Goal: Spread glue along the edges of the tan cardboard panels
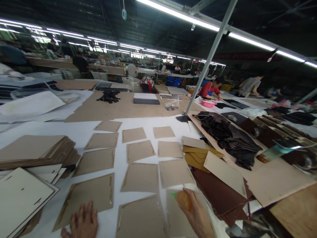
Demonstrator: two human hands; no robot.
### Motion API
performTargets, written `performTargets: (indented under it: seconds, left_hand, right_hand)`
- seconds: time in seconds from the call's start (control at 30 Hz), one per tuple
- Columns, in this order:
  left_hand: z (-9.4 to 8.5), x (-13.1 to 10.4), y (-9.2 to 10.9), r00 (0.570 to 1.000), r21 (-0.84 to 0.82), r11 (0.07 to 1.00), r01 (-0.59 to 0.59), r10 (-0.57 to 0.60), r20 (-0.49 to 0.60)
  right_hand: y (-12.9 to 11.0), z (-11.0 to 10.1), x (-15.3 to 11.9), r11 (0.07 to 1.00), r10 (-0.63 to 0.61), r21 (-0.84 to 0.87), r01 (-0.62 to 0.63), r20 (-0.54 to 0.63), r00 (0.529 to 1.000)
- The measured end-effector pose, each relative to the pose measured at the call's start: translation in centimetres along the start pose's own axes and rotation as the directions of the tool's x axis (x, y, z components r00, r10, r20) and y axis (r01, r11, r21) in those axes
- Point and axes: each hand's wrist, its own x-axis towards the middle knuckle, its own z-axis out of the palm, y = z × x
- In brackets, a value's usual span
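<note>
My left hand [83, 223] lies flat, fingers spread, on the lower edge of a tan cardboard panel [86, 196] at the near left of the white table. My right hand [196, 216] is closed around a small orange bottle with a green tip [182, 199], held over another near panel [177, 216]. Several tan panels [140, 150] lie in rows across the white sheet, some with shiny wet edges.
A stack of tan boards [37, 152] and white slotted boards [19, 195] sit at left. Brown leather pieces [218, 195], mustard pieces [196, 155] and dark fabric [230, 137] lie at right. A slanted metal post [210, 56] rises mid-table. A person in red [210, 90] works far off.
</note>
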Motion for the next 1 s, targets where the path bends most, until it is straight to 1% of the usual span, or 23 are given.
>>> performTargets:
  seconds: [0.13, 0.27, 0.37, 0.43, 0.5, 0.57, 0.67, 0.77, 0.83, 0.87, 0.93, 1.0]
  left_hand:
    - [-0.6, 0.1, 0.6, 0.999, -0.074, 0.997, 0.016, -0.019, -0.040]
    - [-1.3, 0.1, 1.3, 0.994, -0.206, 0.978, 0.030, -0.051, -0.096]
    - [-1.5, 0.1, 1.5, 0.994, -0.244, 0.968, 0.052, -0.074, -0.082]
    - [-1.4, 0.0, 1.4, 0.995, -0.252, 0.966, 0.055, -0.074, -0.066]
    - [-1.2, 0.0, 1.3, 0.995, -0.253, 0.966, 0.048, -0.068, -0.073]
    - [-1.1, 0.0, 1.3, 0.994, -0.249, 0.968, 0.042, -0.065, -0.085]
    - [-1.0, 0.2, 1.2, 0.994, -0.249, 0.968, 0.038, -0.063, -0.092]
    - [-0.8, 0.3, 1.0, 0.993, -0.243, 0.970, 0.026, -0.052, -0.101]
    - [-0.5, 0.2, 0.7, 0.994, -0.204, 0.979, 0.015, -0.036, -0.103]
    - [-0.3, 0.1, 0.6, 0.994, -0.179, 0.984, 0.007, -0.026, -0.102]
    - [0.3, 0.1, 0.2, 0.994, -0.141, 0.990, 0.000, -0.015, -0.106]
    - [1.2, 0.2, -0.1, 0.996, -0.109, 0.994, -0.018, 0.008, -0.093]
  right_hand:
    - [0.0, 0.3, 0.4, 0.999, -0.047, -0.005, 0.047, 0.031, 0.998]
    - [0.4, 0.0, -0.5, 0.998, -0.056, -0.004, 0.056, 0.098, 0.994]
    - [1.3, -0.4, -1.7, 0.997, -0.072, -0.002, 0.073, 0.138, 0.988]
    - [1.9, -0.5, -2.4, 0.997, -0.079, 0.006, 0.080, 0.197, 0.977]
    - [2.4, -0.5, -2.8, 0.997, -0.082, 0.011, 0.082, 0.242, 0.967]
    - [2.4, -0.5, -2.9, 0.997, -0.080, 0.010, 0.080, 0.235, 0.969]
    - [1.5, -0.4, -2.1, 0.998, -0.055, 0.030, 0.050, 0.191, 0.980]
    - [0.5, 0.0, -0.7, 0.994, 0.002, 0.107, -0.014, 0.119, 0.993]
    - [0.3, 0.3, 0.3, 0.964, 0.105, 0.242, -0.108, 0.026, 0.994]
    - [0.4, 0.3, 0.7, 0.931, 0.184, 0.323, -0.168, -0.022, 0.983]
    - [1.0, -0.2, 1.1, 0.843, 0.354, 0.460, -0.278, -0.087, 0.931]
    - [1.9, -1.7, 0.7, 0.779, 0.460, 0.527, -0.340, -0.112, 0.881]
